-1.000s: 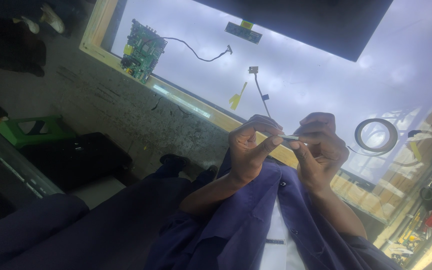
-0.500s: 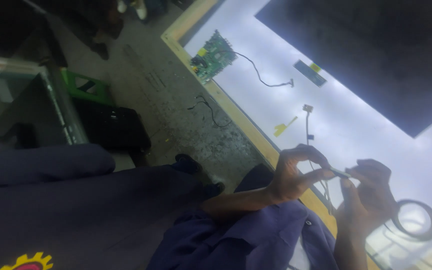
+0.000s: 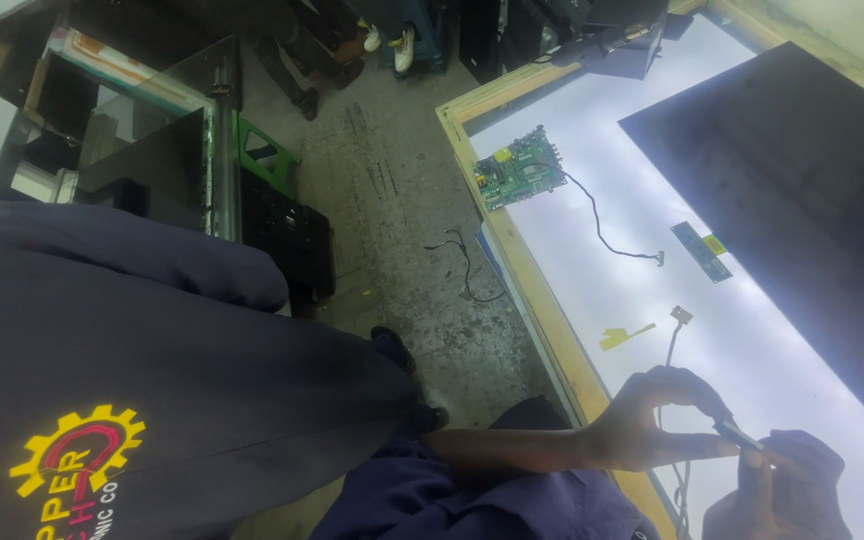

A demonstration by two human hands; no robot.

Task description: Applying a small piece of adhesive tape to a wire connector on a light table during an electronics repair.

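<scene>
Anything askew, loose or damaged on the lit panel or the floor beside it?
Nothing looks damaged. A loose black wire lies curled on the stained floor by the wooden frame. A yellow tape scrap sits on the panel. Left hand and right hand pinch a thin strip.

We look down on a stained concrete floor (image 3: 392,190), a green stool (image 3: 264,160) beside black cases (image 3: 287,235), and a wood-framed bench (image 3: 512,250) glowing white from below.
</scene>
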